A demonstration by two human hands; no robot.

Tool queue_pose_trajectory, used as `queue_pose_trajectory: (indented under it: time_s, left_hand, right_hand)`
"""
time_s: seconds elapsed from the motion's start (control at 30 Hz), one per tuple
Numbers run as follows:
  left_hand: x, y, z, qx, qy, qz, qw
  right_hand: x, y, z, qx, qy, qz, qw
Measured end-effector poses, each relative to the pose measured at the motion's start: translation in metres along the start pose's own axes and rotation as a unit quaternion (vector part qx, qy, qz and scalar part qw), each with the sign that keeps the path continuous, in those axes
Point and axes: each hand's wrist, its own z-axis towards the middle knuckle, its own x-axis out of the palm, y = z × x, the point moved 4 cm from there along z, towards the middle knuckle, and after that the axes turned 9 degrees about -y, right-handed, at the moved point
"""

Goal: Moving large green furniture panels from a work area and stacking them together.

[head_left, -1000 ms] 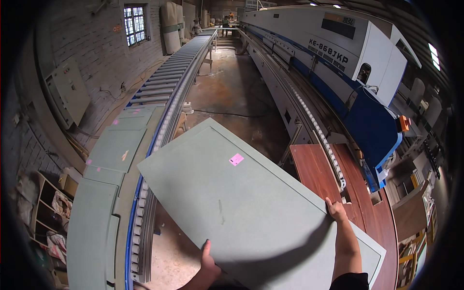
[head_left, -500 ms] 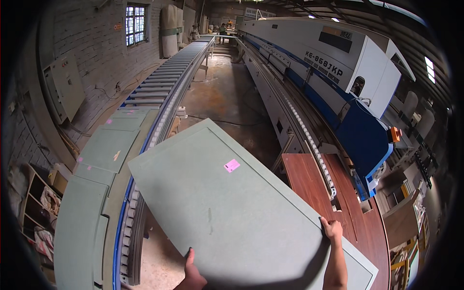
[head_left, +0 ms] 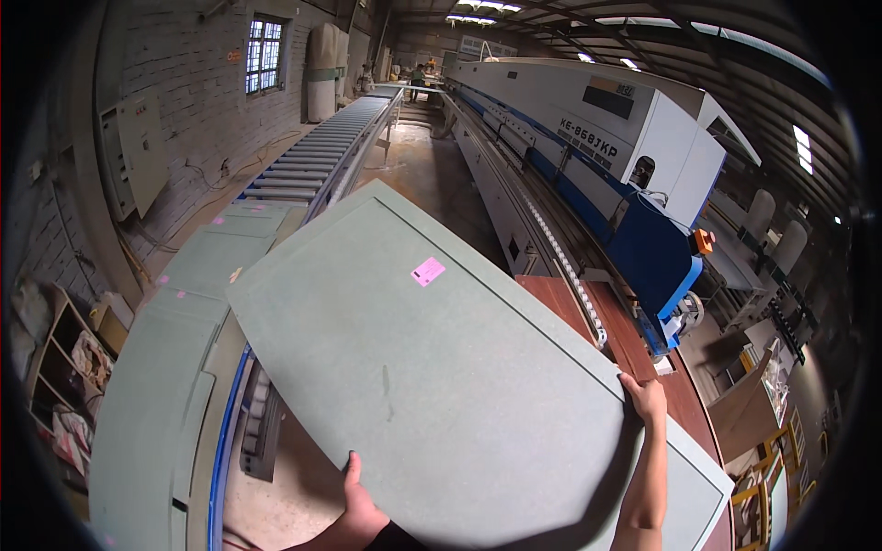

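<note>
A large grey-green panel point(head_left: 441, 367) with a grooved border and a pink label point(head_left: 428, 272) is held up in front of me, tilted. My left hand point(head_left: 363, 505) grips its near left edge, thumb on top and the other fingers hidden beneath. On the right long edge my right hand point(head_left: 645, 399) is closed, fingers over the rim. The panel's far left corner overlaps the conveyor, where several similar green panels point(head_left: 152, 367) lie. Beneath its right side shows a reddish-brown wood-grain board point(head_left: 675, 386).
A roller conveyor point(head_left: 317, 138) runs away on the left along a brick wall. On the right stands a long white-and-blue machine point(head_left: 597, 129) with a roller track point(head_left: 560, 257). An electrical cabinet point(head_left: 133, 165) and a cubby shelf point(head_left: 60, 344) stand at left. Another person point(head_left: 419, 81) is far off.
Both hands have raised the panel, and its far end has swung left, covering more of the conveyor. My view has shifted a little too.
</note>
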Motion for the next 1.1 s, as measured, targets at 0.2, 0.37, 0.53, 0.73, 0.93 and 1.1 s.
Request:
queue_pose_trajectory:
  time_s: [0.2,0.37,0.53,0.73,0.93,1.1]
  left_hand:
    - [-0.085,0.021,-0.086,-0.074,0.13,-0.079,0.986]
    - [-0.128,0.04,-0.154,-0.083,0.072,-0.137,0.985]
    - [-0.149,0.057,-0.191,-0.022,0.02,-0.181,0.983]
    - [-0.154,0.087,-0.197,0.026,0.067,-0.241,0.968]
    - [-0.13,0.122,-0.195,0.145,0.084,-0.264,0.95]
    - [-0.106,0.171,-0.178,0.167,-0.03,-0.314,0.934]
  right_hand:
    - [-0.047,-0.016,-0.052,-0.141,-0.056,0.033,0.988]
    - [-0.094,-0.024,-0.091,-0.192,-0.062,0.089,0.975]
    - [-0.095,-0.012,-0.09,-0.246,-0.052,0.145,0.957]
    - [-0.094,-0.002,-0.054,-0.27,-0.027,0.107,0.957]
    - [-0.067,0.039,0.005,-0.353,-0.026,0.185,0.917]
    - [-0.061,0.102,0.043,-0.411,-0.02,0.21,0.887]
